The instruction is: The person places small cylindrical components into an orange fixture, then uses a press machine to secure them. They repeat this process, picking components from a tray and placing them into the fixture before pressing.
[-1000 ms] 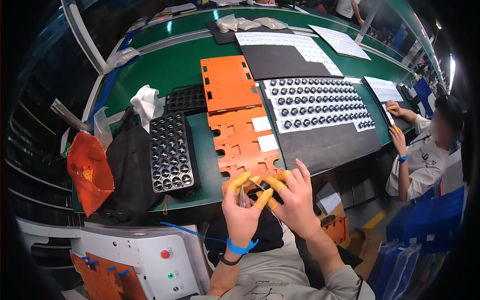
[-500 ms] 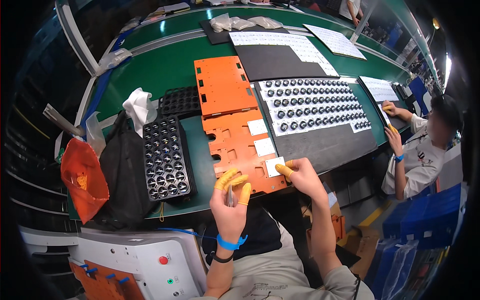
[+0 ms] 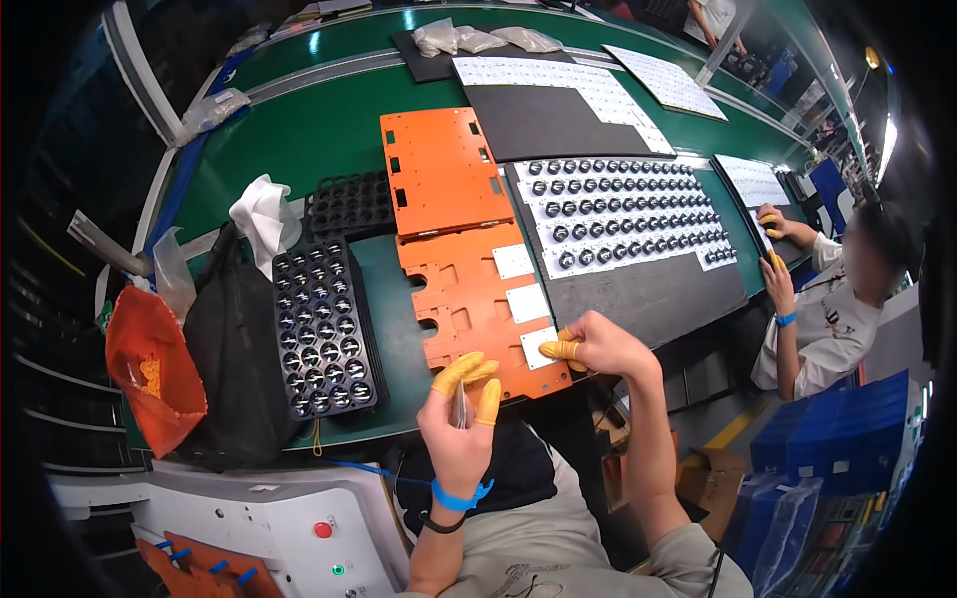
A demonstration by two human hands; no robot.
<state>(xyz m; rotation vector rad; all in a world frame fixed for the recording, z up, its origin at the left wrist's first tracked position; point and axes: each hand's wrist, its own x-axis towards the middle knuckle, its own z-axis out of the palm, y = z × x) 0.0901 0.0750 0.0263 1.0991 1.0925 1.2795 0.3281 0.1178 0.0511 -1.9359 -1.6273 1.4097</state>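
Observation:
My right hand [image 3: 610,349], with yellow finger cots, has its fingers pressed together at the right edge of a small white square plate [image 3: 536,349]. That plate lies on the near right part of an orange fixture board [image 3: 454,347], in a row with a second white plate [image 3: 527,304] and a third white plate [image 3: 513,261]. Left of it, my left hand [image 3: 457,429] is closed around a thin, silver-grey flat piece [image 3: 460,409] seen edge-on; whether it is one piece or a stack I cannot tell. Yellow cots cover its fingertips too.
An orange lid [image 3: 439,169] adjoins the board's far side. Left stands a black tray [image 3: 324,334] of round lens-like parts, beside an orange bag [image 3: 155,369]. Rightward, a dark mat [image 3: 648,296] bears white panels with rows of black round parts. A co-worker [image 3: 832,309] sits at right.
The near white plate has shifted slightly left and toward me, more in line with the other two. My right fingertips have moved left with it. The whole view has shifted a little.

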